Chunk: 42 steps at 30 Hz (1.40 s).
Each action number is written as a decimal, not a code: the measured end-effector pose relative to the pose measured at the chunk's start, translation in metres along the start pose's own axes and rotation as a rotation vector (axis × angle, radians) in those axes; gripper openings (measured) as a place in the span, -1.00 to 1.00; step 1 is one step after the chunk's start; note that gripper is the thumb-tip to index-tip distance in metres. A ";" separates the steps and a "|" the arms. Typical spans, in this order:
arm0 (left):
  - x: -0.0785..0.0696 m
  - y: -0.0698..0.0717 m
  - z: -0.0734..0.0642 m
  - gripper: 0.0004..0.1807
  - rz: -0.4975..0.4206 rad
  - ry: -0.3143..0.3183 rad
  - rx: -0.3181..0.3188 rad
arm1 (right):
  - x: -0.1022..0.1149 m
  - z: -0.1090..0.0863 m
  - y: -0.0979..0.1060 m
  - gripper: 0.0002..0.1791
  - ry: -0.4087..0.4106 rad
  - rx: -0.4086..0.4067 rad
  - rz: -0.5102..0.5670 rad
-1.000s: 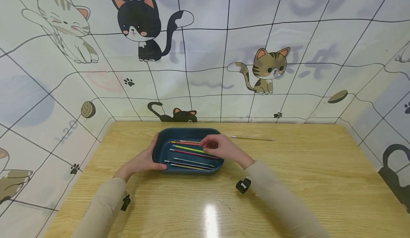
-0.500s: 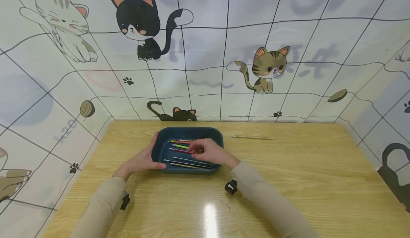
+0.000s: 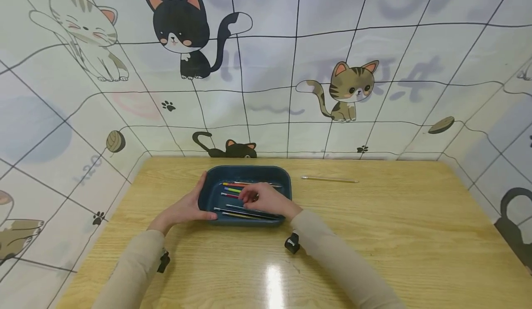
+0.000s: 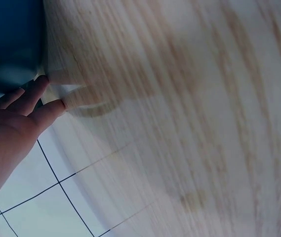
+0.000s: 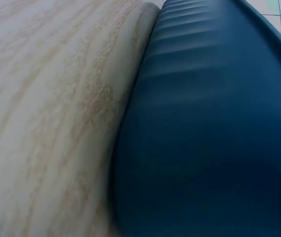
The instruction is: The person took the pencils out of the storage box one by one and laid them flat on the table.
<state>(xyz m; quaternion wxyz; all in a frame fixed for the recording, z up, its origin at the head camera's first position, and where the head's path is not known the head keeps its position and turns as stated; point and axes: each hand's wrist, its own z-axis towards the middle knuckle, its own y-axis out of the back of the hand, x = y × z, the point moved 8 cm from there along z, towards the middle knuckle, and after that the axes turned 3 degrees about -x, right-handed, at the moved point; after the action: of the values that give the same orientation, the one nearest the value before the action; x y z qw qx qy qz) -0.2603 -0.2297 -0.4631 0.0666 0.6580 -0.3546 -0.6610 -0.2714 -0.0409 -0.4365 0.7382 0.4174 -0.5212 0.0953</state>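
Note:
A dark blue tray (image 3: 249,222) rests on the table with several pencils lying lengthwise in it. My left hand (image 3: 187,207) grips the tray's left end, thumb at the near corner and fingers along the side; in the left wrist view its fingers reach the blue wall (image 4: 12,44). Over the middle of the tray, my right hand (image 3: 268,199) has bent fingers low among the pencils, close to a dark red pencil (image 3: 230,195). I cannot tell whether it pinches one. An orange-red pencil (image 3: 237,185) and a lime pencil (image 3: 234,190) lie behind it, dark pencils (image 3: 238,214) in front.
A light wooden pencil (image 3: 330,179) lies on the table (image 3: 395,235), right of the tray. Behind the table stands a wall covering (image 3: 270,82) with cartoon cats and grid lines. The tray's outer side (image 5: 194,138) fills much of the right wrist view.
My right hand has moved left and slightly nearer over the pencils, uncovering the right end of the orange-red pencil. The left hand and tray have stayed put.

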 end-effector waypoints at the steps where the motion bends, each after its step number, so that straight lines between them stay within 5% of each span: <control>1: 0.000 0.000 0.000 0.42 0.001 -0.002 0.000 | -0.001 0.001 -0.001 -0.81 -0.002 0.000 -0.001; 26: 0.001 -0.001 0.002 0.45 0.022 0.003 -0.002 | -0.022 0.013 -0.008 -0.78 -0.158 0.031 -0.120; 42: 0.007 0.000 0.005 0.43 0.008 0.009 0.004 | -0.023 0.014 -0.001 -0.79 -0.153 -0.033 -0.151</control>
<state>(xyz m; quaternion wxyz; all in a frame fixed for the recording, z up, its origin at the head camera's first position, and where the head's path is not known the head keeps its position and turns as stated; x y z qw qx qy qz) -0.2655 -0.2322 -0.4694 0.0694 0.6596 -0.3585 -0.6569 -0.2908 -0.0447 -0.4551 0.7083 0.4491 -0.5447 -0.0014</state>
